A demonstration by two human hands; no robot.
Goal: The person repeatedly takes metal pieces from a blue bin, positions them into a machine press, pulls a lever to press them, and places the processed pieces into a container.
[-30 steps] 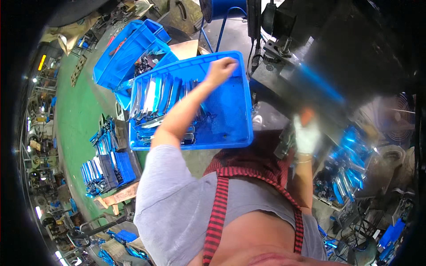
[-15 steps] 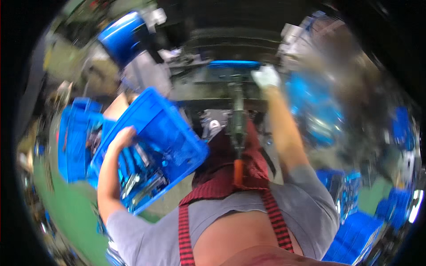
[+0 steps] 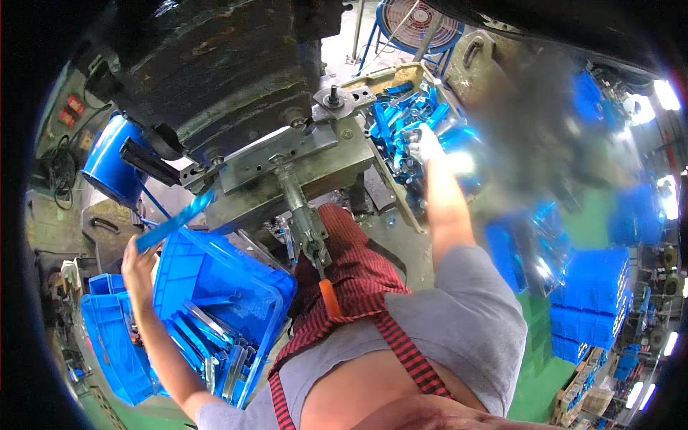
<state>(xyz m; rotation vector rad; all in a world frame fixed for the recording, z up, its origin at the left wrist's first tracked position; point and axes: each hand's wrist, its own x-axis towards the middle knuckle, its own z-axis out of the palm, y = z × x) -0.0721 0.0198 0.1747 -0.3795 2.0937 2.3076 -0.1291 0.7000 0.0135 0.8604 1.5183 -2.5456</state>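
My bare left hand (image 3: 139, 264) pinches one end of a long blue metal strip (image 3: 178, 221). The strip slants up and away above a blue plastic crate (image 3: 276, 281), and its far end is near the press tooling. Inside the crate lie several long blue and silver strips (image 3: 208, 337). Over on the right, my right hand (image 3: 424, 145), in a white glove, reaches into a tray (image 3: 390, 183) heaped with blue metal pieces (image 3: 387, 118). Its fingers are among the pieces, and what they hold, if anything, is hard to make out.
A dark press (image 3: 222, 79) with a metal die block (image 3: 301, 168) stands ahead. A lever with an orange handle (image 3: 330, 297) points toward my apron. Beyond the tray stands a fan (image 3: 419, 25). Stacked blue crates (image 3: 588, 294) are at the right; a blue drum (image 3: 115, 158) is at the left.
My left hand has gone from the crate's rim to holding a blue strip beyond it. My right hand has left the press area for the tray of pieces. The whole view has turned.
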